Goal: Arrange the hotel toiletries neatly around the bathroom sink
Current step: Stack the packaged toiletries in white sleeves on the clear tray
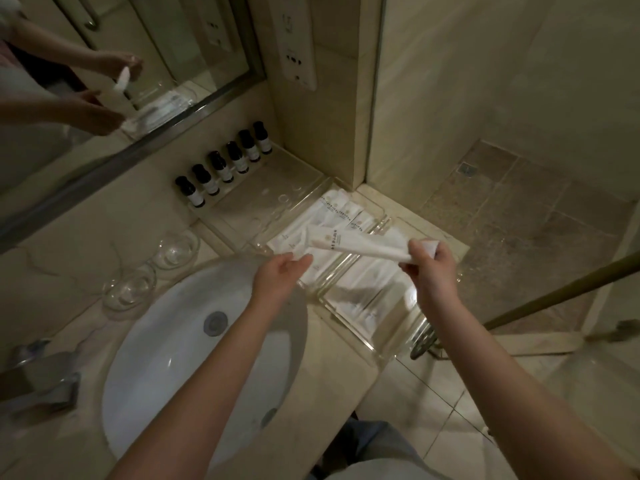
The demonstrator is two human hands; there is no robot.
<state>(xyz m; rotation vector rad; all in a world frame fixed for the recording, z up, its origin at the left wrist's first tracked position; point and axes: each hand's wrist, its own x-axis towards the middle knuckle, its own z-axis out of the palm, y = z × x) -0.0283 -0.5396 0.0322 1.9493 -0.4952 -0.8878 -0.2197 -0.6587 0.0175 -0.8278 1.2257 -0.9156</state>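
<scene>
Packet [360, 249]: long white paper sachet, pinched at its near end by your right hand [427, 268], held above the clear tray [379, 225] just right of the sink [166, 341]. Left hand [280, 275] is open, palm up, empty, at the packet's far end, over the sink's right rim.

Handling, my read: very light, soft, bends under its own length, paper creases easily. Take it mid-length or support both ends, no squeezing. Not slippery.

More white packets [332, 211] lie flat in that tray; a second tray [398, 341] nearer you holds more. Six small dark bottles [221, 164] stand in a row behind the sink, along the mirror [104, 81]. Two glass bowls [152, 268] sit at the sink's back rim.

Tabletop [86, 237] is polished stone, smooth; trays likely slide if nudged. Room is dim, tight corner, shower floor [519, 209] beyond the trays.
</scene>
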